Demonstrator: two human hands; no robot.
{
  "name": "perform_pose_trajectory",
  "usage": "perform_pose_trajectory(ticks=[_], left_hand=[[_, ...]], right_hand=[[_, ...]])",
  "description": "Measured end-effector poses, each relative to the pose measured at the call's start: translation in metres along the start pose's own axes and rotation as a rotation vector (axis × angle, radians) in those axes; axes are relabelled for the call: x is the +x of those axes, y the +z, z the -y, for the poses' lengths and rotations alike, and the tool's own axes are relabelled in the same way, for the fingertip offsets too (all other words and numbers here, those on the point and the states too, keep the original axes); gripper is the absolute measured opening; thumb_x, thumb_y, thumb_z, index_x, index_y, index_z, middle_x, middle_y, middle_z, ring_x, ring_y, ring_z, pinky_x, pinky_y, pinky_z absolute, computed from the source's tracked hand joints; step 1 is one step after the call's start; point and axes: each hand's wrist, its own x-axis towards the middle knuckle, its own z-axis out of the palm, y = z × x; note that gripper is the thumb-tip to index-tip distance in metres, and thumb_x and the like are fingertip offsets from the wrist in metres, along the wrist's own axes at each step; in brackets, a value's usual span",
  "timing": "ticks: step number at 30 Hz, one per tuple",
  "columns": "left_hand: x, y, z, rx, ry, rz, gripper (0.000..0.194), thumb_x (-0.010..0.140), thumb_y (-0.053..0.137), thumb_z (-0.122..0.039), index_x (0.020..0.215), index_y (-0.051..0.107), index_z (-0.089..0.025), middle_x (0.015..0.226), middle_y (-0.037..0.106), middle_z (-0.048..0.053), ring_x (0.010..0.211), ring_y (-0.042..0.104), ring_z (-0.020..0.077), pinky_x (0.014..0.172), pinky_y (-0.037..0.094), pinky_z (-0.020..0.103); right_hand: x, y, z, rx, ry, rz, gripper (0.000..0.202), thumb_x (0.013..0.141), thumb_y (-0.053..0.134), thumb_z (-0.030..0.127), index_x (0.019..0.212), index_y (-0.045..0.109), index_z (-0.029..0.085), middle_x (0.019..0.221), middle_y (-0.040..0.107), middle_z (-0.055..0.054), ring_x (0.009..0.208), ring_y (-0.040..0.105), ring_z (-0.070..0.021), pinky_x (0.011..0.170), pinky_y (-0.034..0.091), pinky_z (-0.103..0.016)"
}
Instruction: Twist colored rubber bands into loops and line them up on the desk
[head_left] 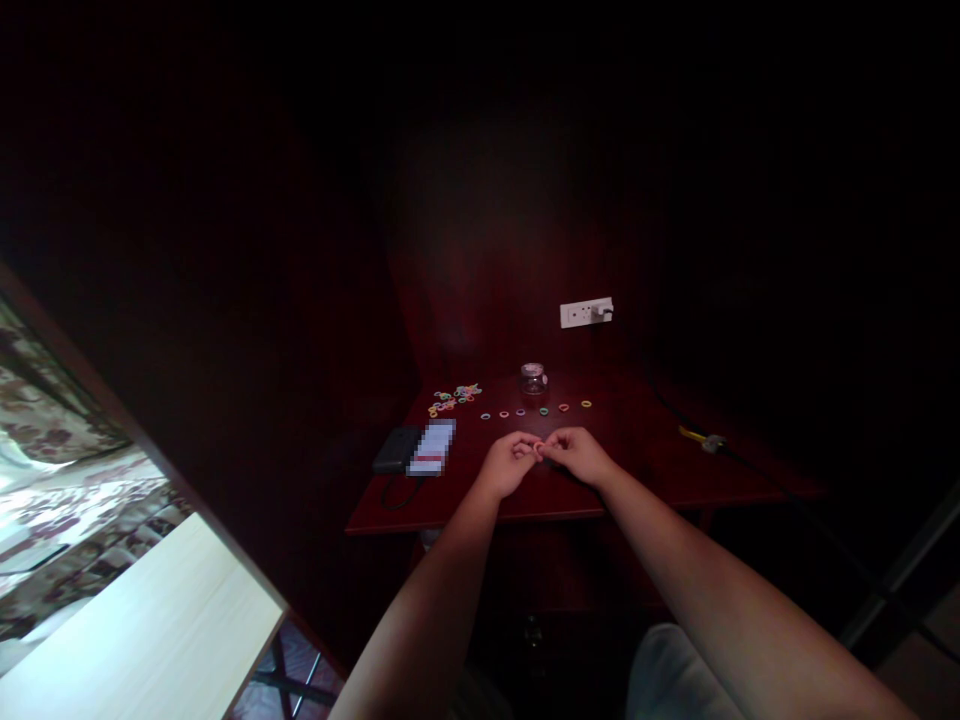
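Over the front part of the dark red table (pixel 630 470), my left hand (pixel 512 462) and my right hand (pixel 579 453) meet at the fingertips. Both pinch one small pinkish ring (pixel 538 450) between them. Beyond the hands lies a spaced row of small coloured rings, among them a green ring (pixel 544 411), a red ring (pixel 564 407) and a yellow ring (pixel 586 404). A loose pile of coloured rings (pixel 463 393) is at the back left. Behind the row stands a clear jar (pixel 533 382) with a pale lid.
Left of my hands lie a black box-like device (pixel 395 450) with a cable and a lit phone (pixel 432 447). A socket panel (pixel 586 313) with a plug is on the back wall. A dark cable with a yellow tie (pixel 691 434) runs along the right.
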Motion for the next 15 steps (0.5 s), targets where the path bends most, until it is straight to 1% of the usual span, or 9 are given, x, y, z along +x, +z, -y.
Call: perform_pose_trajectory(ticks=[3, 9, 15], left_hand=[[0.0009, -0.0007, 0.0033, 0.005, -0.004, -0.006, 0.018, 0.072, 0.057, -0.018, 0.089, 0.06, -0.012, 0.072, 0.065, 0.005, 0.066, 0.06, 0.0117, 0.063, 0.045, 0.021], [0.0023, 0.0, 0.0048, 0.061, -0.013, -0.07, 0.006, 0.072, 0.056, -0.017, 0.075, 0.058, -0.012, 0.071, 0.066, 0.005, 0.066, 0.06, 0.0116, 0.064, 0.044, 0.022], [0.0029, 0.0007, 0.0043, 0.076, -0.026, -0.106, 0.005, 0.071, 0.057, -0.017, 0.074, 0.058, -0.012, 0.074, 0.066, 0.006, 0.069, 0.06, 0.0122, 0.066, 0.045, 0.023]], right_hand=[[0.0001, -0.0004, -0.0009, 0.003, -0.002, 0.001, 0.033, 0.066, 0.061, 0.045, 0.066, 0.063, 0.012, 0.051, 0.056, 0.0, 0.046, 0.043, -0.0088, 0.044, 0.03, -0.021], [0.0022, -0.0006, -0.0058, -0.006, -0.019, 0.011, 0.032, 0.069, 0.059, 0.043, 0.069, 0.065, 0.012, 0.053, 0.058, -0.001, 0.046, 0.045, -0.0094, 0.045, 0.032, -0.021], [0.0029, -0.0012, -0.0067, 0.052, -0.012, 0.02, 0.029, 0.073, 0.054, 0.039, 0.064, 0.062, 0.013, 0.052, 0.057, -0.001, 0.045, 0.046, -0.0091, 0.046, 0.035, -0.021]])
